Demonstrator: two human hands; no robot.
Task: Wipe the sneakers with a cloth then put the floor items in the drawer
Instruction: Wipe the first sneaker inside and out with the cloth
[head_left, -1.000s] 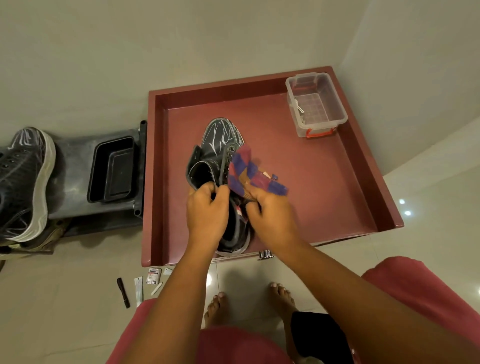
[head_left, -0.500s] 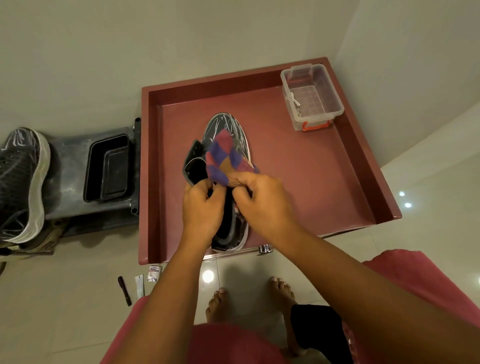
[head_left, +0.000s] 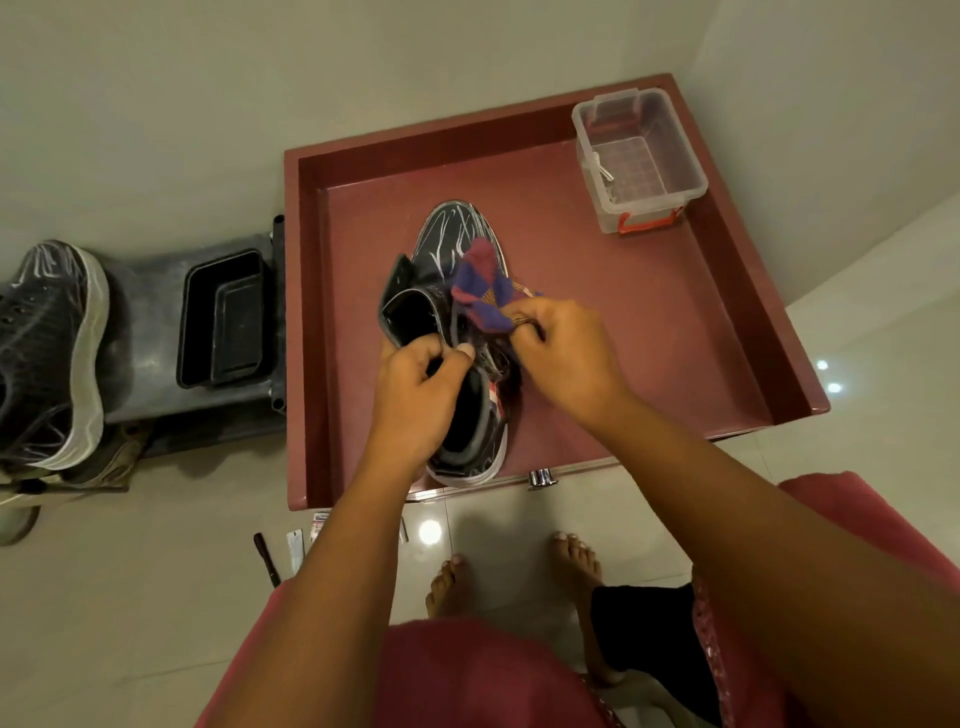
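I am looking straight down into the open red drawer (head_left: 737, 332), where a black sneaker (head_left: 457, 249) lies on its floor with the toe pointing away from me. My left hand (head_left: 415, 395) has its fingers curled over the edge of the sneaker's collar, thumb pressed against the side, gripping it firm. My right hand (head_left: 566, 358) pinches a bunched cloth (head_left: 480, 299) (checked in purple, red and orange) and holds it against the upper part of the sneaker, just beside the tongue. The two hands sit close together, nearly touching over the shoe's opening.

In the far right corner of the drawer stands a clear plastic box (head_left: 641, 156) with an orange latch; something small and pale lies inside, too small for me to tell what.

To the left, outside the drawer, the second sneaker (head_left: 47, 353) rests on a grey stand (head_left: 140, 332) beside a black tray (head_left: 223, 317). On the tiled floor just in front of the drawer, near my left forearm, lie a dark stick-like item (head_left: 266, 558) and a few small white packets (head_left: 295, 545), partly hidden by my arm. My bare feet (head_left: 574, 564) stand on the tiles below.
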